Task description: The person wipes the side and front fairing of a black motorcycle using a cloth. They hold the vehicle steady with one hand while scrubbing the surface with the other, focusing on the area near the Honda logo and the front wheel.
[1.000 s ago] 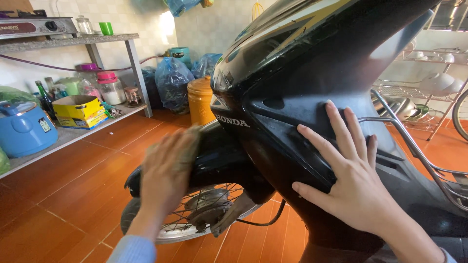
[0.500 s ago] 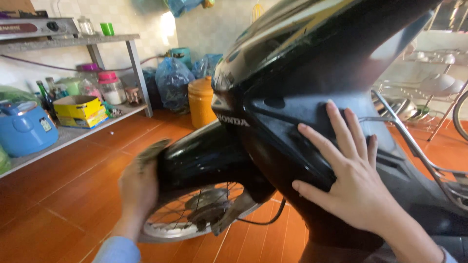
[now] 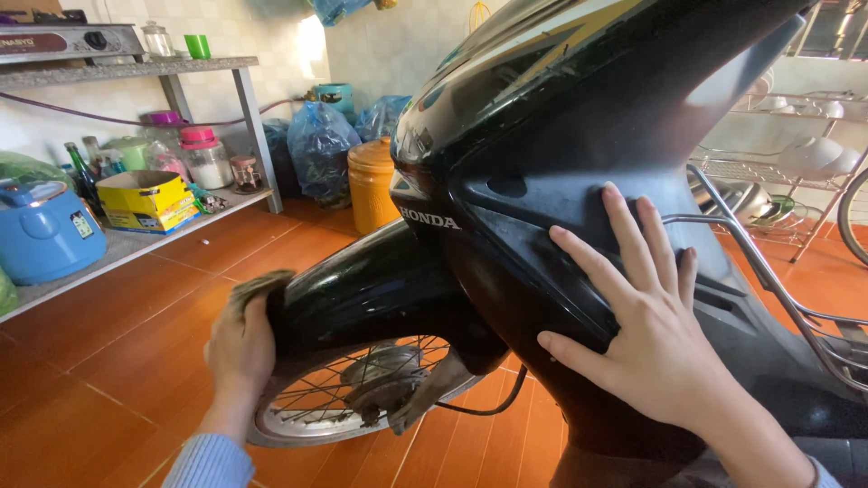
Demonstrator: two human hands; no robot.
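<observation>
**Wiping the front mudguard of the black motorbike**

We are wiping down the black motorbike's front mudguard [image 3: 371, 289]. Our left hand [image 3: 240, 348] is closed around a dark, worn rag [image 3: 258, 285] and presses it against the left, leading end of the mudguard, just above the spoked front wheel [image 3: 353, 398]. Our right hand [image 3: 660, 334] holds nothing: it lies flat with fingers spread on the black leg-shield panel [image 3: 542, 208], near the right of the view, steadying the bike.

The mudguard arches over the wheel low in the middle of the scene, its gloss catching the light along the top. As far as we can judge, the cleaning is in mid-course: the rag sits at the outer end of the mudguard, and the stretch running back toward the fork shows no cloth on it.

The next move, we think, calls for keeping the rag bunched firmly under the palm and following the curve of the mudguard with even pressure, while the right hand braces the panel so the bike does not rock. The spokes and brake hub lie close below, so the cloth's loose edges should be kept clear of them.

Far left, a shelf [image 3: 136, 244] carries a blue rice cooker [image 3: 41, 230], a yellow box [image 3: 149, 199] and jars; an orange lidded bin [image 3: 372, 185] stands behind the wheel.
</observation>
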